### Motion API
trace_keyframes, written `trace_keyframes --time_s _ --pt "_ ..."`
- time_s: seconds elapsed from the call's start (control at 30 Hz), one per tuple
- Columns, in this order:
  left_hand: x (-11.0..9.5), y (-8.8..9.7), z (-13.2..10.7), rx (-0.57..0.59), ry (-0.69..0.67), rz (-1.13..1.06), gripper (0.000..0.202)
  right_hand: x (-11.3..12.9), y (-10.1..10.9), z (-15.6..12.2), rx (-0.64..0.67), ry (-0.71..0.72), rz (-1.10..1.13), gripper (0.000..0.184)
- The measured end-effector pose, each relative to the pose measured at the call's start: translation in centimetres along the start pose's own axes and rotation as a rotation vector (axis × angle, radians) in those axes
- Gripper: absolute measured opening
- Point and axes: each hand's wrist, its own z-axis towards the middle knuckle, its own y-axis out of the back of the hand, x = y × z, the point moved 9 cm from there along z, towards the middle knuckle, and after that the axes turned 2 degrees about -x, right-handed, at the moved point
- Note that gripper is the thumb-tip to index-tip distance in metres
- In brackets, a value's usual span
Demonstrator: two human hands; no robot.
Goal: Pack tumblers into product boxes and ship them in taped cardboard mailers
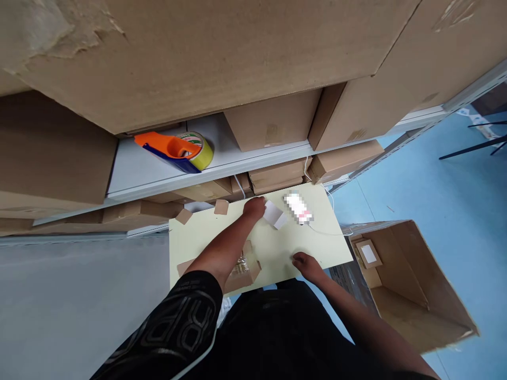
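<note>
My left hand reaches over the pale yellow table, its fingers curled at the left edge of a small white box; the fingertips are partly hidden. My right hand is near the table's front edge with its fingers curled in and nothing visible in them. A phone-like object, blurred out, lies right of the white box with a white cable running from it. Under my left forearm is an open cardboard box with clear plastic or tape in it. Two small brown boxes sit toward the back left.
An orange and blue tape dispenser with a yellow roll rests on the white shelf above the table. Large cardboard boxes fill the shelves. On the right, a big open carton stands on the blue floor with a small labelled box inside.
</note>
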Motion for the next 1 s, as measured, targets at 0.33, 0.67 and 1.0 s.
trace_keyframes --time_s 0.33,0.67,1.0 --pt "-4.8 1.1 -6.5 0.003 -0.221 -0.012 0.03 3.1 3.4 0.9 -0.207 0.001 0.186 0.03" --pt "-9.8 -1.3 -10.0 0.225 -0.599 -0.128 0.048 6.1 6.7 3.5 -0.406 -0.107 0.523 0.034" --pt "-9.0 -5.4 -6.1 0.221 -0.556 0.275 0.057 -0.1 4.8 3.0 -0.418 -0.375 0.744 0.026"
